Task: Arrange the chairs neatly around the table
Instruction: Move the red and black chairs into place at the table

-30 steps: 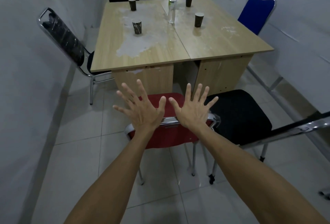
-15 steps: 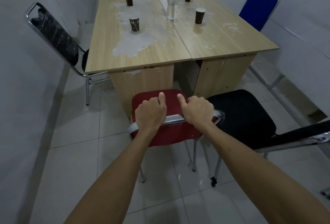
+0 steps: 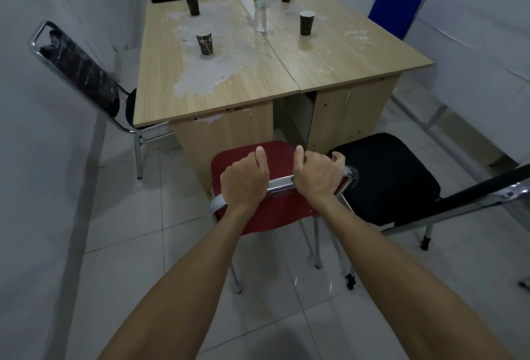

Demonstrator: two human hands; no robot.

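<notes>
I am gripping the chrome top rail of the red chair with both hands. My left hand is closed around the rail near its left bend, thumb lying forward over the backrest. My right hand is closed around the rail near its right bend, fingers curled over the front. I am placing the hands well apart on the rail so that a push or pull acts evenly and the chair does not swivel.

The red chair is standing on the tiled floor at the near side of the table, its seat facing the table's panel legs and its front edge close to them. I am judging it as not yet fully tucked in.

Just beside it on the right, the black-seated chair is sitting skewed, its backrest angled away toward the right edge of view. Its frame appears to be touching or nearly touching the red chair's frame; I cannot tell which. This one is probably needing attention afterwards.

A black chair is standing at the left side, a blue chair at the right, and two dark chairs at the far end.

Paper cups and a water bottle are standing on the tabletop, so I am advising against bumping the table.
</notes>
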